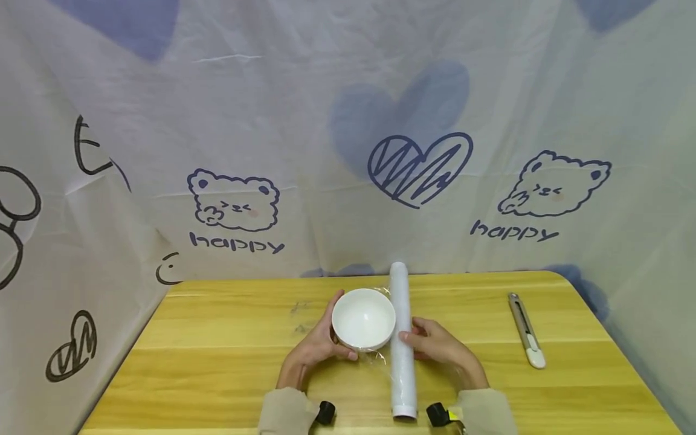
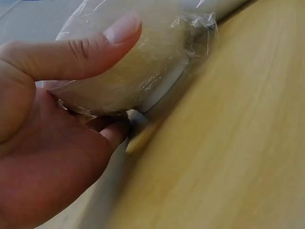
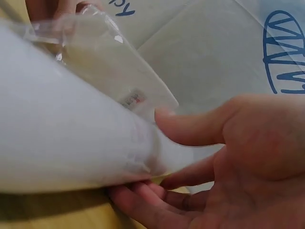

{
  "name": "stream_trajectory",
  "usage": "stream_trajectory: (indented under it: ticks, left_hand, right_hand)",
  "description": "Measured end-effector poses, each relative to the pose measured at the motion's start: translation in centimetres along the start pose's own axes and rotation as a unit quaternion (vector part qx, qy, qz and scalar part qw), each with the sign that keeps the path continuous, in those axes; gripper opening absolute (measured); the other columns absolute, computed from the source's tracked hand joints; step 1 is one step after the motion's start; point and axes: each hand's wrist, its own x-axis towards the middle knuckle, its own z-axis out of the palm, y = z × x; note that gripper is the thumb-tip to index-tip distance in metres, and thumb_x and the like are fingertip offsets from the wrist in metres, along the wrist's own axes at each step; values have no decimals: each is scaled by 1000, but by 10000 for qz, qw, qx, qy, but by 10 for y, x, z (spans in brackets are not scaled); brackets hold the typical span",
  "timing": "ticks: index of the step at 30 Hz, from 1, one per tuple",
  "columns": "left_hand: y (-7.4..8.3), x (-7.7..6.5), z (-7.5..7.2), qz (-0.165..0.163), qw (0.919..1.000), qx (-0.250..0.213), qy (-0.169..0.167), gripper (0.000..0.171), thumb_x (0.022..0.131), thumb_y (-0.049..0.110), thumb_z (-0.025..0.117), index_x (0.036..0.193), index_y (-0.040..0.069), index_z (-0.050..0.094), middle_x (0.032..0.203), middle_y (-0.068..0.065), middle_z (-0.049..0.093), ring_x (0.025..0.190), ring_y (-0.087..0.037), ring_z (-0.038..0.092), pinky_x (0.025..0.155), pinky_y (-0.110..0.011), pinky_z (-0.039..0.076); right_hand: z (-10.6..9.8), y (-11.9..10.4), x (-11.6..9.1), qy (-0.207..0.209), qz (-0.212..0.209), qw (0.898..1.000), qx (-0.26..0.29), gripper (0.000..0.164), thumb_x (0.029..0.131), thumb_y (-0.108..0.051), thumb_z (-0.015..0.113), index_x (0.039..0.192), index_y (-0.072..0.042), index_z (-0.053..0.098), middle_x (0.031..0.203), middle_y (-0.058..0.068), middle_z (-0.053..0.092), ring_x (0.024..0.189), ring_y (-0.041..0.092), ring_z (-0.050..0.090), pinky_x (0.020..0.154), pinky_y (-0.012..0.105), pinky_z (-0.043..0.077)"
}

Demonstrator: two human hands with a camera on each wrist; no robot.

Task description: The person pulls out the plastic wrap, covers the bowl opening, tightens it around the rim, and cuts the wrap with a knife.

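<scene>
My left hand (image 1: 319,345) grips a white bowl (image 1: 363,318) by its left side, the thumb along the near side and the fingers round the far side. Clear cling film (image 2: 202,33) stretches over the bowl's outside and is crumpled at one spot in the left wrist view. Right beside the bowl, a long white roll of cling film (image 1: 403,368) points away from me. From its right side my right hand (image 1: 439,347) holds the roll, thumb on top and fingers tucked low against it. In the right wrist view, film (image 3: 88,36) spans between the roll and the bowl.
A utility knife (image 1: 526,331) with a grey and white handle lies on the right of the wooden table (image 1: 217,356). Behind the table's far edge hangs a pale printed cloth (image 1: 304,121), which also closes off both sides.
</scene>
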Motion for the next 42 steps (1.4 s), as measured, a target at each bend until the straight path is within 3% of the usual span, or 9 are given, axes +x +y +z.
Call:
stream_trajectory:
  ticks: [3, 6, 12, 18, 23, 27, 33, 42]
  left_hand:
    - [-1, -1, 3, -34, 9989, -474, -13, 132, 62, -31, 76, 164, 9, 2, 163, -26, 17, 140, -42, 33, 107, -37, 47]
    - [-4, -2, 5, -109, 9959, -893, 21, 131, 62, -35, 71, 164, 12, 4, 163, -23, 16, 139, -40, 34, 97, -38, 55]
    - [-6, -5, 5, -133, 9956, -917, 104, 131, 61, -34, 71, 165, 13, 6, 164, -22, 16, 141, -41, 31, 101, -37, 53]
    - [-8, -7, 2, -183, 9966, -793, 95, 132, 60, -33, 75, 165, 16, 11, 164, -18, 20, 141, -41, 32, 106, -38, 49]
    - [-9, -9, 0, -148, 9976, -673, 113, 133, 59, -31, 78, 165, 11, 9, 164, -20, 19, 143, -43, 30, 111, -38, 43]
    - [-9, -9, 0, -138, 9978, -646, 102, 134, 59, -31, 78, 164, 9, 6, 165, -22, 18, 144, -43, 29, 112, -37, 42]
    - [-5, -7, -1, -121, 9979, -590, 249, 132, 59, -30, 80, 165, 12, 13, 164, -18, 23, 140, -39, 34, 108, -33, 46]
    - [-3, -6, -4, -7, 9977, -620, 286, 129, 59, -31, 80, 163, 15, 20, 162, -18, 26, 137, -35, 39, 104, -34, 50]
  right_hand:
    - [3, 1, 0, 230, 98, 9997, 38, 54, 101, -7, 63, 140, 22, 40, 110, 20, 57, 96, 24, 60, 82, 37, 58]
    - [7, 0, 0, 734, 311, 9968, 69, 57, 97, -5, 68, 139, 21, 41, 117, 24, 60, 98, 26, 62, 83, 38, 58]
    - [17, -1, 1, 1203, 352, 9918, 259, 53, 93, -1, 69, 135, 20, 44, 117, 29, 62, 99, 30, 64, 82, 40, 59]
    - [22, 3, 0, 1463, 267, 9865, 685, 62, 89, 1, 71, 140, 17, 39, 120, 34, 62, 96, 33, 68, 81, 46, 61]
    - [21, 5, -1, 1423, 307, 9802, 1344, 72, 87, 4, 68, 149, 15, 32, 125, 33, 57, 99, 33, 64, 84, 46, 59]
    - [16, 1, -5, 1433, 335, 9743, 1705, 77, 86, 5, 66, 152, 13, 28, 119, 29, 55, 96, 32, 62, 82, 45, 57]
    - [9, -8, -6, 1398, 104, 9704, 1965, 77, 91, 1, 65, 154, 8, 21, 123, 34, 61, 101, 35, 69, 81, 40, 55]
    - [4, -10, -4, 1120, 95, 9743, 1951, 87, 87, 5, 68, 157, 6, 16, 134, 36, 49, 105, 35, 61, 89, 44, 53]
